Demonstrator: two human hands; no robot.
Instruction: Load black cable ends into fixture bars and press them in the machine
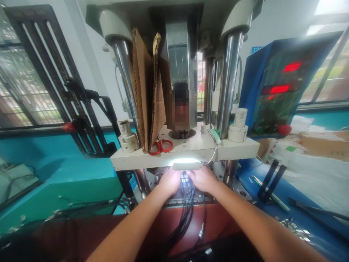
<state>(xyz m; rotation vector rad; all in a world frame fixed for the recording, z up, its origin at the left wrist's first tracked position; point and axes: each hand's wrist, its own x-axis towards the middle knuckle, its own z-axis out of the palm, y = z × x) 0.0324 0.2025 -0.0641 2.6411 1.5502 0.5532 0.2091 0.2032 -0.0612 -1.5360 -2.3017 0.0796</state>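
My left hand (pixel 170 182) and my right hand (pixel 202 179) reach in under the white press plate (pixel 188 153), one on each side of a bundle of black cables (pixel 187 200). The cables run from the metal mould (pixel 187 181) between my hands down toward my lap. Both thumbs are close to the cable ends. Most of my fingers are hidden by the lamp and its glare, so whether they grip anything is unclear. A lit lamp bar (pixel 187 166) on a bent stem hangs just above my hands. One separate cable (pixel 204 214) with a metal connector hangs to the right.
Red-handled scissors (pixel 161 147) and upright cardboard sheets (pixel 145 91) rest on the press plate. Steel columns (pixel 231 83) flank it. At right are a blue control box (pixel 261 80), pliers (pixel 302 204) and small metal connectors (pixel 294 229). More cables (pixel 89 208) lie left.
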